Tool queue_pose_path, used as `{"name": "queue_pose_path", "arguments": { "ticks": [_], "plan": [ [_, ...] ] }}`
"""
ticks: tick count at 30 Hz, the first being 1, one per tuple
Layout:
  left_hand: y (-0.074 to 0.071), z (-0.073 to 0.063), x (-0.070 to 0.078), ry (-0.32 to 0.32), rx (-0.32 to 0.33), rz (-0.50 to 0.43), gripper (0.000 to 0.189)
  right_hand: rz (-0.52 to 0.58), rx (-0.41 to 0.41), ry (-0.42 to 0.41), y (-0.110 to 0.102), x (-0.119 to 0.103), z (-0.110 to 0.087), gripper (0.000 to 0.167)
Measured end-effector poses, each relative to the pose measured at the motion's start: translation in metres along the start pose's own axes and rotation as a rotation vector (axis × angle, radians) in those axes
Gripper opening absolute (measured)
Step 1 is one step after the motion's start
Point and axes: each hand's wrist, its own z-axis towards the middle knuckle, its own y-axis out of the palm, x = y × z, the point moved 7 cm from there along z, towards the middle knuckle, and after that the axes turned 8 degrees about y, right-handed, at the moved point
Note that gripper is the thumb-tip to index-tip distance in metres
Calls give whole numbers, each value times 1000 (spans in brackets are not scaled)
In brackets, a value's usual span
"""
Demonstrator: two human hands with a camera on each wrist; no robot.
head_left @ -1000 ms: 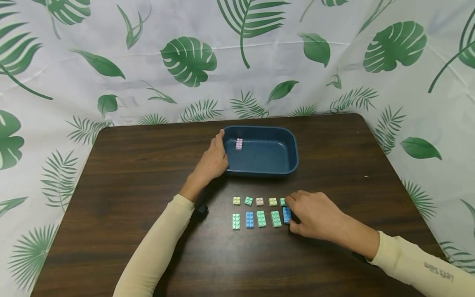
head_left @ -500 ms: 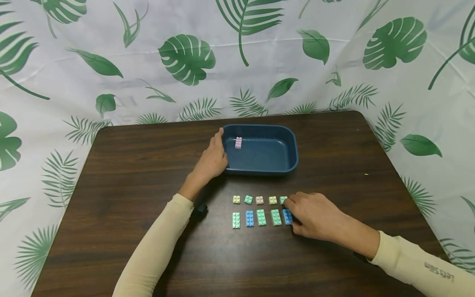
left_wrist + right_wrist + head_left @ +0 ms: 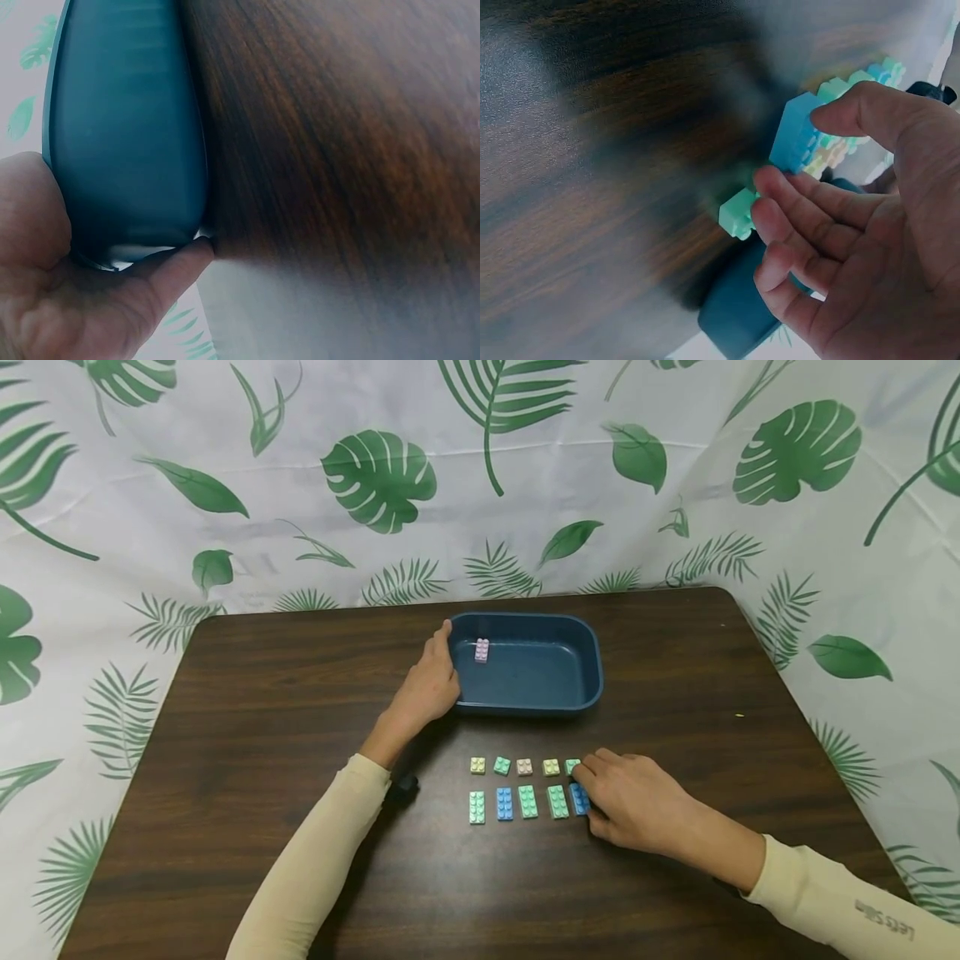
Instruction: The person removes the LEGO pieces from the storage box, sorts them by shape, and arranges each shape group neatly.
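Note:
My left hand grips the left end of a dark blue plastic tray; the left wrist view has the hand spread around the end of the tray. A pink building brick lies inside, at the left. My right hand is at the right end of two rows of bricks. Its thumb and fingertips pinch a blue building brick lengthwise on the table. Beside the fingers sits a small green brick, partly covered by them in the head view.
The back row has small yellow, green, pink and yellow bricks. Longer green, blue and green bricks form the front row. All lie on a dark wooden table, with a leaf-print cloth hanging behind it.
The blue brick under my right hand has turned slightly, and the right thumb has shifted a little to the right. My left hand stays on the tray.

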Motion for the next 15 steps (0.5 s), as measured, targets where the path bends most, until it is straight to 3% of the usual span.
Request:
{"name": "queue_pose_path", "arguments": {
  "ticks": [15],
  "plan": [
    [-1,1,0,6,1,3,74,-35,-10,6,-10,1,-2,48]
  ]
}}
